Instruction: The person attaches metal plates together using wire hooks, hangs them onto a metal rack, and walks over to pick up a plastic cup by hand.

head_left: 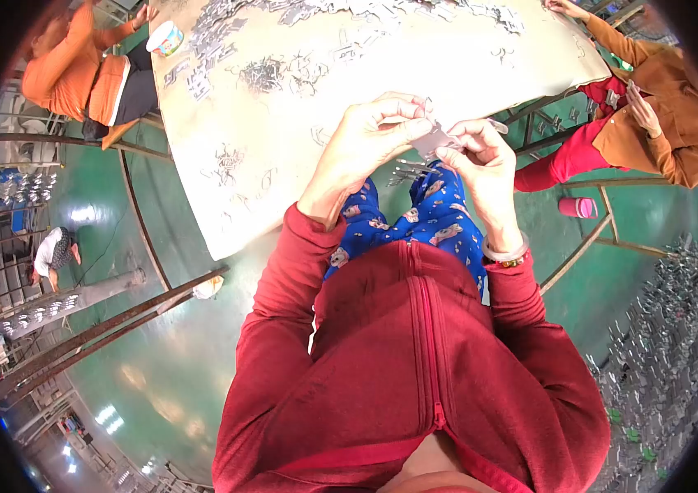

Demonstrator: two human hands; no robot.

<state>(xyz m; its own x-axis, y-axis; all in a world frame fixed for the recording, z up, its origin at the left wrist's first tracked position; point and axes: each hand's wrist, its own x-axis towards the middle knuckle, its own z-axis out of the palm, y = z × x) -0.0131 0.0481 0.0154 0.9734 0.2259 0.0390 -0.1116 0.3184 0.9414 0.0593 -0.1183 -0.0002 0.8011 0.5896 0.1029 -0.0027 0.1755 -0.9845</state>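
My left hand [374, 135] is closed in a pinch above the table's near edge, with a thin wire hook [429, 103] showing at its fingertips. Between the two hands is a small flat grey metal piece [429, 143], gripped by the thumb and fingers of my right hand [482, 158]. The left thumb comes up against this piece; whether it also grips it I cannot tell. Several thin metal parts [411, 170] hang just below the hands, over my lap. On the table [226, 222] lie a tangled pile of wire hooks [263, 74] and smaller loose clusters.
Flat grey pieces [308, 11] are heaped along the table's far side, near a white tub [166, 39]. Co-workers in orange [69, 70] and brown [653, 107] sit left and right. A pink container [577, 207] and many hanging metal parts [661, 353] are at right.
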